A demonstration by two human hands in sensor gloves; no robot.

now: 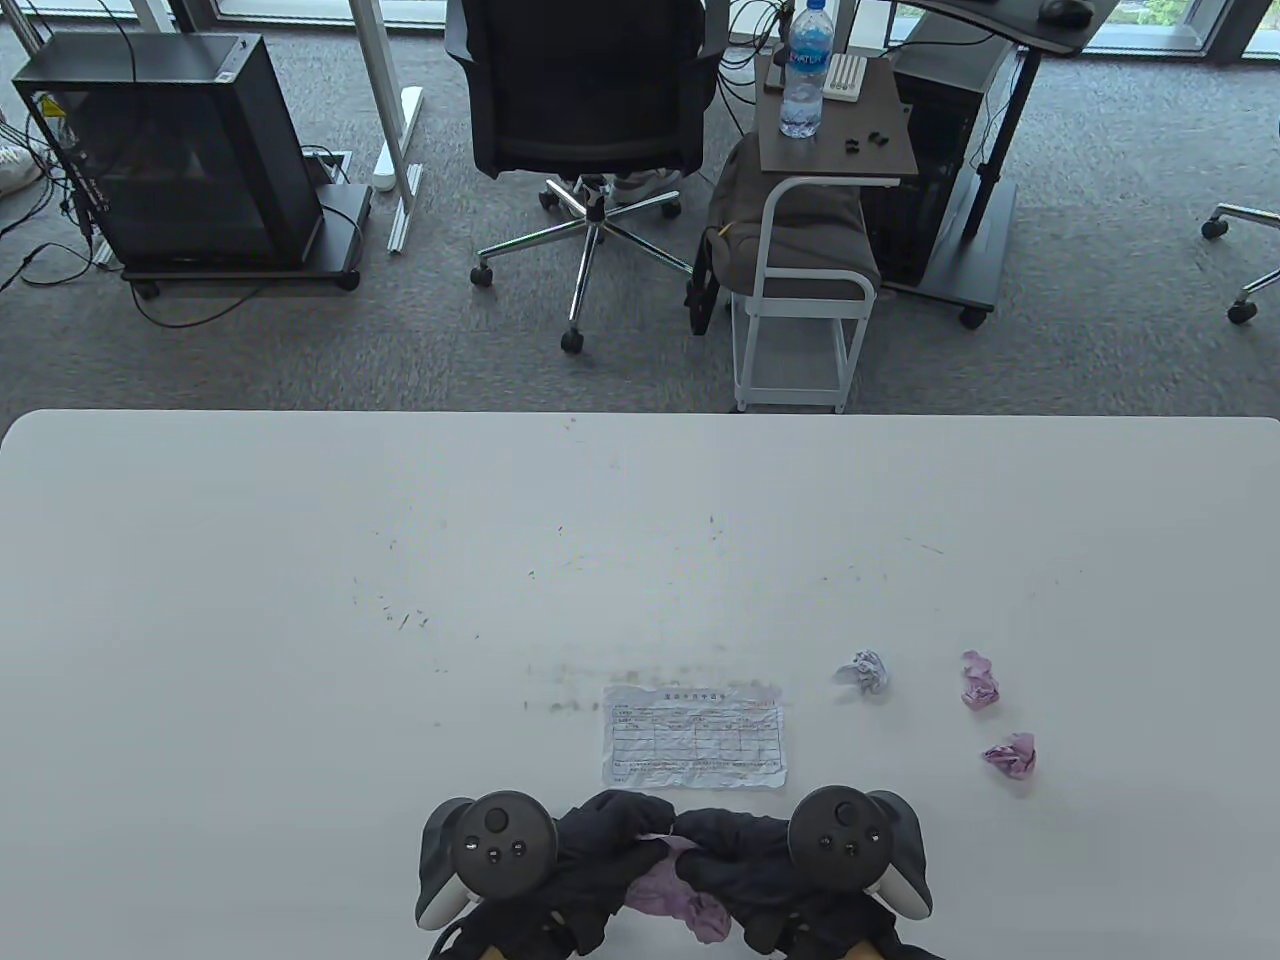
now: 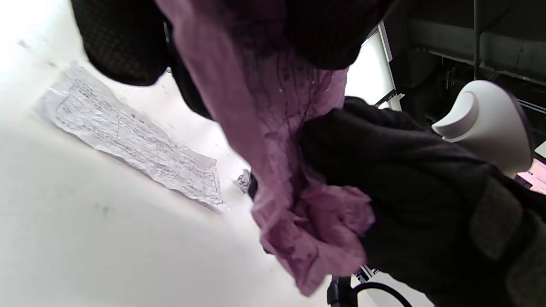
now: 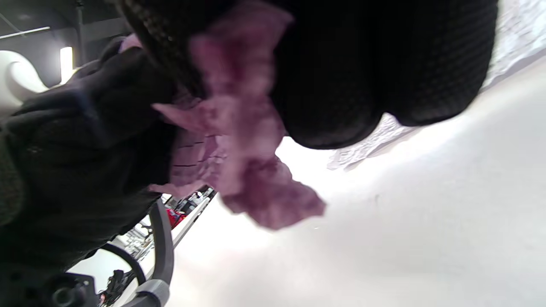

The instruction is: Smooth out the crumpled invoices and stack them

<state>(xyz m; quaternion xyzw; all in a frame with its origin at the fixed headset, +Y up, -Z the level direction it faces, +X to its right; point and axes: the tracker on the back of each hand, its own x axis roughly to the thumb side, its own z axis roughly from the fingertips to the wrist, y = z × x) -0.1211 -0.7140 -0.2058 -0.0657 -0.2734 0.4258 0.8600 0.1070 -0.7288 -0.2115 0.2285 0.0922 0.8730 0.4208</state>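
Note:
Both gloved hands hold one crumpled pink invoice [image 1: 672, 888] between them at the table's near edge. My left hand [image 1: 600, 835] grips its left part and my right hand [image 1: 720, 850] its right part. The pink paper hangs from the fingers above the table in the left wrist view [image 2: 294, 200] and the right wrist view [image 3: 243, 170]. A flattened white invoice [image 1: 695, 737] lies just beyond the hands; it also shows in the left wrist view [image 2: 136, 140]. To the right lie a white paper ball [image 1: 864, 672] and two pink paper balls [image 1: 980, 681] [image 1: 1011, 754].
The white table [image 1: 300, 600] carries small dark specks near its middle. Beyond its far edge stand an office chair [image 1: 585, 110], a small side cart [image 1: 810, 250] with a water bottle [image 1: 805, 70], and a black cabinet [image 1: 190, 160].

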